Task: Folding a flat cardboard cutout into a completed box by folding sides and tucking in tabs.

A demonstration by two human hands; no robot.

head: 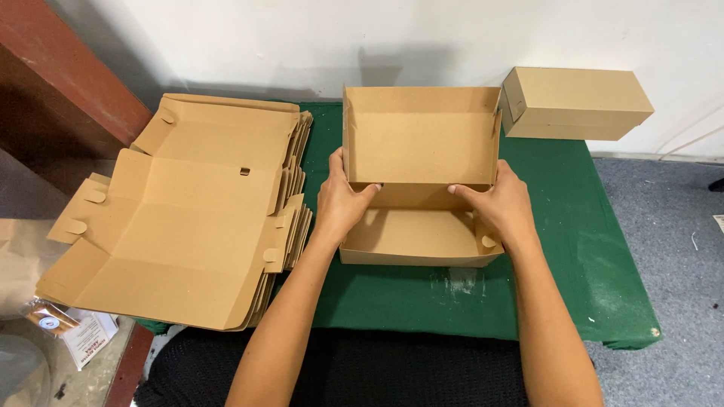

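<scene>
A brown cardboard box stands half folded on the green table, its lid panel upright at the back and its shallow tray toward me. My left hand grips the box's left side, thumb over the inner fold. My right hand holds the right side the same way, fingers pressed on the fold between tray and lid.
A stack of several flat, unfolded cardboard blanks lies at the left, overhanging the table edge. A finished closed box sits at the back right by the white wall. Grey carpet lies to the right, a dark wooden post at the left.
</scene>
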